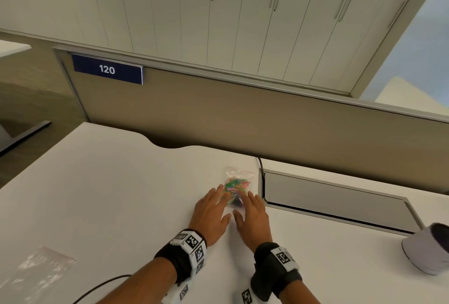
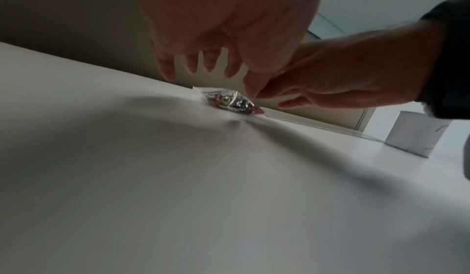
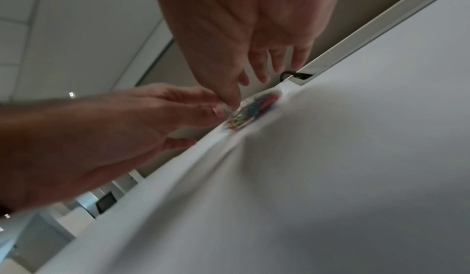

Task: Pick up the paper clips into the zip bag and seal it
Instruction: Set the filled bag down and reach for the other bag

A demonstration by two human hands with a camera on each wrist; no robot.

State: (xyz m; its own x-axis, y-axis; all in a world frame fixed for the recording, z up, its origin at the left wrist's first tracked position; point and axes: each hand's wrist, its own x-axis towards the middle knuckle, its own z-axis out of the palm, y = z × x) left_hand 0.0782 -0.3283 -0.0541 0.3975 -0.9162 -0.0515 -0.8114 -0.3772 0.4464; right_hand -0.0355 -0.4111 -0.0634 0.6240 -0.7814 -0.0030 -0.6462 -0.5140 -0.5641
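Note:
A small clear zip bag (image 1: 237, 185) full of coloured paper clips (image 1: 235, 187) lies flat on the white desk (image 1: 109, 194), near its back edge. My left hand (image 1: 216, 204) is spread flat just left of the bag, its fingertips over the bag's left side. Just right of the bag's near end is my right hand (image 1: 250, 209), fingers straight. Neither hand grips anything. The left wrist view shows the bag (image 2: 231, 101) on the desk beyond my spread fingers (image 2: 167, 71). In the right wrist view the bag (image 3: 251, 109) lies below both hands.
A second, empty zip bag (image 1: 41, 269) lies at the desk's near left. A grey cable-tray lid (image 1: 335, 201) is set into the desk right of the hands. A pale roll (image 1: 427, 247) stands at far right. A tan partition with a "120" sign (image 1: 108, 69) backs the desk.

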